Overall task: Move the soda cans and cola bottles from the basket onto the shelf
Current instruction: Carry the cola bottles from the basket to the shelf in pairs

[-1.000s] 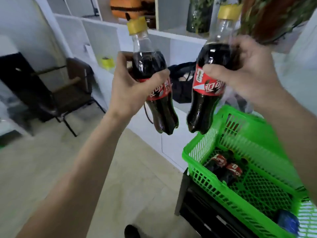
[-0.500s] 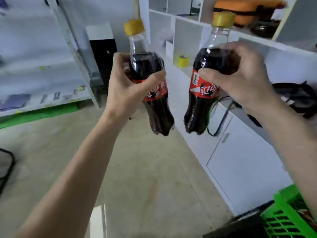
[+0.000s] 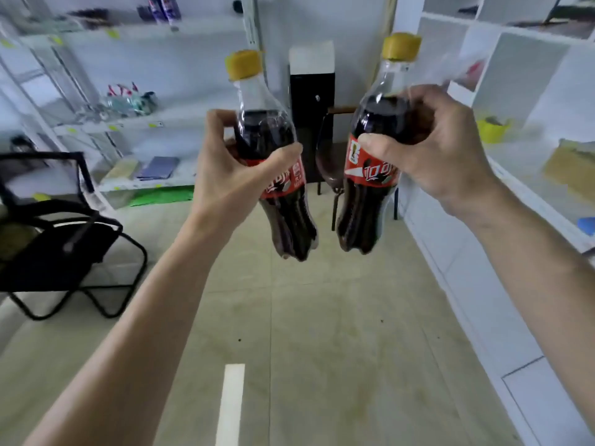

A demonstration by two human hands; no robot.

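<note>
A pale tiled floor (image 3: 322,333) fills the near and middle ground, with a short white strip (image 3: 230,403) marked on it close to the viewer. Along the right runs a white cubby unit (image 3: 515,101), its compartments holding a yellow object (image 3: 492,130) and other blurred things I cannot identify. At the far left stands a white open shelf (image 3: 135,123) with blurred goods on its boards and two cans (image 3: 164,8) on its top level. A black folding chair (image 3: 58,233) sits at the near left, and a dark cabinet with a white top (image 3: 311,101) stands against the far wall between the two shelving runs. In mid-air over the floor, between all this, the person holds two cola bottles side by side, close together but not touching. The left hand (image 3: 231,178) wraps the left bottle (image 3: 277,175) at its red label, thumb across the front and fingers curled behind. The right hand (image 3: 434,156) grips the right bottle (image 3: 373,162) at its shoulder and upper label, thumb pressed on the label's top edge. Both bottles stand roughly upright, bases tilted slightly toward each other, dark with cola, each closed with a yellow cap (image 3: 243,64).
</note>
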